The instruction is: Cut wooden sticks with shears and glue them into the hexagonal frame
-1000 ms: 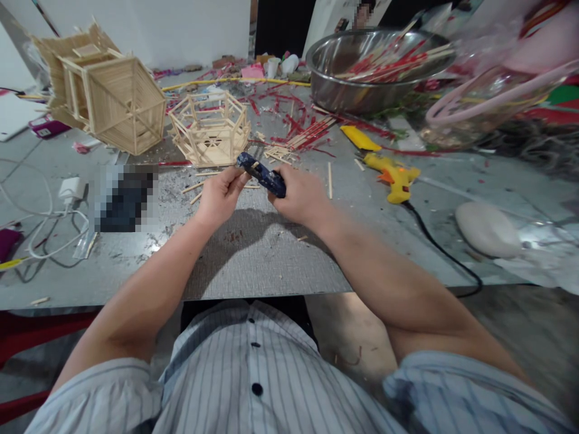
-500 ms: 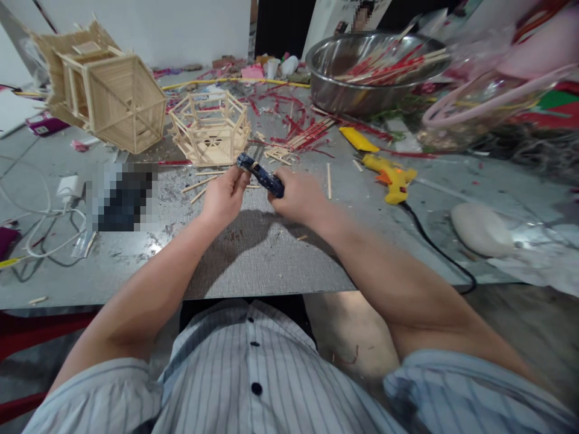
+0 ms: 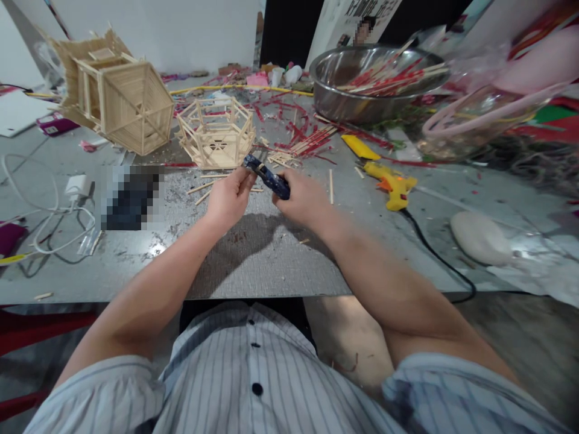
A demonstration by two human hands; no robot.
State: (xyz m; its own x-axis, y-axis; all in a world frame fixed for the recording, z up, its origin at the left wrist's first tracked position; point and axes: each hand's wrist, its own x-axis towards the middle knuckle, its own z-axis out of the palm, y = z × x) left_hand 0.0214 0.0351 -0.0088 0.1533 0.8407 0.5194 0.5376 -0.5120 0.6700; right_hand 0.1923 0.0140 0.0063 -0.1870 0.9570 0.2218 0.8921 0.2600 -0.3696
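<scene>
My right hand [image 3: 304, 196] is closed around a dark blue pliers-like hand tool [image 3: 270, 178], whose head points up and to the left. Beside that head is my left hand [image 3: 230, 196], its thumb and fingers pinched together. Whatever lies between those fingertips is too small or hidden to make out. Just beyond my hands stands an open, many-sided frame of thin wooden sticks [image 3: 217, 160]. Several loose short sticks [image 3: 202, 186] lie on the table by my left hand. Another stick [image 3: 331, 186] lies to the right of my right hand.
A larger stick-built model [image 3: 136, 108] leans at the back left. A steel basin [image 3: 348, 108] holds red-and-pale sticks, with red scraps [image 3: 294, 129] nearby. The yellow glue gun [image 3: 395, 185] and its black cord [image 3: 434, 256] lie right. A white charger [image 3: 78, 187] and cables are left.
The whole view has shifted slightly, so the table's things appear a little lower and to the right. Both hands keep nearly the same pose around the tool.
</scene>
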